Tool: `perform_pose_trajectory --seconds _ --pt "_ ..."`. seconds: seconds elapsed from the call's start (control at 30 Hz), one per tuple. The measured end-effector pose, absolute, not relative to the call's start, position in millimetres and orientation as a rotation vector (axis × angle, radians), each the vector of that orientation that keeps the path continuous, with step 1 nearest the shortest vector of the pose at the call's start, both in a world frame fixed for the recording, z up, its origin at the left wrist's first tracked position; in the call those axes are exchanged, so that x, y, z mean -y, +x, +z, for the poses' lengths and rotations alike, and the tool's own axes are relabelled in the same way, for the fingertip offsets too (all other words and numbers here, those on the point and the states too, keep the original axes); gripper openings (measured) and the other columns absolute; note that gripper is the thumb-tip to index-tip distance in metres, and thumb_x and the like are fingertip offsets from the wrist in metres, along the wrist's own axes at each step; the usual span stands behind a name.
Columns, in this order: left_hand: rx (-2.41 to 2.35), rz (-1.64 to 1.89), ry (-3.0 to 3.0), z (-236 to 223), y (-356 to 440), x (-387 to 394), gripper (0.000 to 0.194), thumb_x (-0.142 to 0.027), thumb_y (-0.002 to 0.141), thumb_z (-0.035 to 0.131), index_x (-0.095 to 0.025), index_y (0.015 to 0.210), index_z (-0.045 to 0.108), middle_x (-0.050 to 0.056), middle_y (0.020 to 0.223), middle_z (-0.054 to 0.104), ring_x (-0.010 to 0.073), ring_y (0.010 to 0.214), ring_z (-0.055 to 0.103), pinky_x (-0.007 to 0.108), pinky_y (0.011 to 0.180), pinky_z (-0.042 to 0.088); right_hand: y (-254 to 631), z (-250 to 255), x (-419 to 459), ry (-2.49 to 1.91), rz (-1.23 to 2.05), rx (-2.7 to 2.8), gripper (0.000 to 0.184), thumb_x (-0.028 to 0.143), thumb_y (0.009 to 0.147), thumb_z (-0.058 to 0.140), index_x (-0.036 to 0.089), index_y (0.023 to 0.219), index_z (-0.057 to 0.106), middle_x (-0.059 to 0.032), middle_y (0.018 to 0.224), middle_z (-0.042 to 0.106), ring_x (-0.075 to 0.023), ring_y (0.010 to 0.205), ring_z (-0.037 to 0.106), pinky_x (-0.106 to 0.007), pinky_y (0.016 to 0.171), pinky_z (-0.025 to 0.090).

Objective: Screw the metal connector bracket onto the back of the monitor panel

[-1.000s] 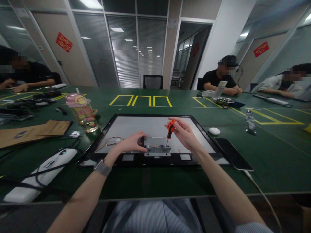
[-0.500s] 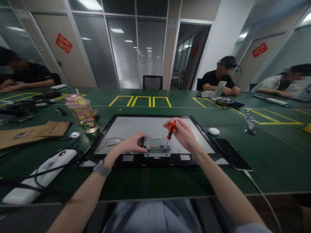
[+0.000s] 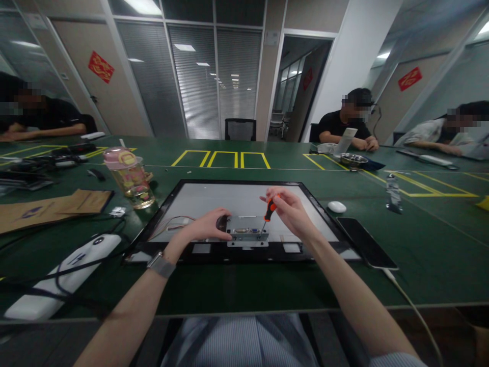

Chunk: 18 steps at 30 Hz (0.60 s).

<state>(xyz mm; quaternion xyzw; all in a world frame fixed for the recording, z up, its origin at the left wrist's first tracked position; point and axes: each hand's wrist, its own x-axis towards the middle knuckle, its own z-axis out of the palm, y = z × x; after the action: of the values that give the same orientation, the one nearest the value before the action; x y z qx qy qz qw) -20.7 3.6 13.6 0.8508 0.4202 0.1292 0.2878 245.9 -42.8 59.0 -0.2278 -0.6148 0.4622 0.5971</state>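
Note:
A flat display panel with a black frame lies face down on the green table. Near its front edge sits a metal bracket carrying a port board with several connectors. My left hand grips the bracket's left end between thumb and fingers. In my right hand is an orange and black screwdriver, pinched by its handle. The screwdriver leans slightly, its tip down at the bracket's right side by the blue connector. Whether the tip sits in a screw is too small to tell.
Left of the panel are a drink bottle, a white power strip with black cables, and a brown paper bag. To the right lie a phone on a cable and a white case. Several people sit across the table.
My right hand has shifted its fingers on the screwdriver handle, and the handle leans a little further right. My left hand keeps its place on the bracket.

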Motion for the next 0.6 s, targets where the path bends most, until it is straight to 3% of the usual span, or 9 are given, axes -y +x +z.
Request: perform_pose_trajectory --seconds 0.13,0.27,0.47,0.6 --pt "-1.138 0.336 2.266 16.6 -19.2 -2.3 0.068 -0.053 0.064 0.074 -0.022 0.122 0.053 0.007 0.127 0.054 0.0260 0.114 0.053 0.037 0.100 0.041 243.9 59.0 43.7 -0.558 1.118 1.410 0.021 0.046 0.088 0.062 0.030 0.100 0.065 -0.0014 0.087 0.066 -0.0207 0.086 0.064 -0.046 0.094 0.047" --pt "-1.136 0.344 2.270 16.1 -18.9 -2.5 0.069 -0.053 0.064 0.074 -0.021 0.122 0.053 0.008 0.127 0.054 0.0259 0.114 0.053 0.036 0.100 0.041 246.1 57.5 41.2 -0.564 1.033 1.453 0.019 0.047 0.088 0.061 0.029 0.089 0.066 -0.0023 0.100 0.065 -0.0217 0.102 0.061 -0.047 0.100 0.043" --pt "-1.123 0.351 2.292 11.7 -20.4 -4.5 0.071 -0.054 0.064 0.074 -0.021 0.123 0.053 0.008 0.128 0.054 0.0262 0.116 0.053 0.035 0.100 0.040 246.6 56.3 40.6 -0.583 1.103 1.430 0.021 0.045 0.087 0.062 0.031 0.103 0.065 -0.0010 0.088 0.067 -0.0206 0.089 0.064 -0.045 0.094 0.046" --pt "-1.123 0.349 2.292 12.6 -20.4 -4.0 0.070 -0.054 0.065 0.074 -0.021 0.123 0.053 0.008 0.128 0.054 0.0258 0.115 0.053 0.035 0.100 0.041 245.6 58.6 41.6 -0.533 1.100 1.406 0.017 0.044 0.087 0.062 0.029 0.093 0.066 -0.0022 0.095 0.066 -0.0216 0.097 0.063 -0.047 0.099 0.043"
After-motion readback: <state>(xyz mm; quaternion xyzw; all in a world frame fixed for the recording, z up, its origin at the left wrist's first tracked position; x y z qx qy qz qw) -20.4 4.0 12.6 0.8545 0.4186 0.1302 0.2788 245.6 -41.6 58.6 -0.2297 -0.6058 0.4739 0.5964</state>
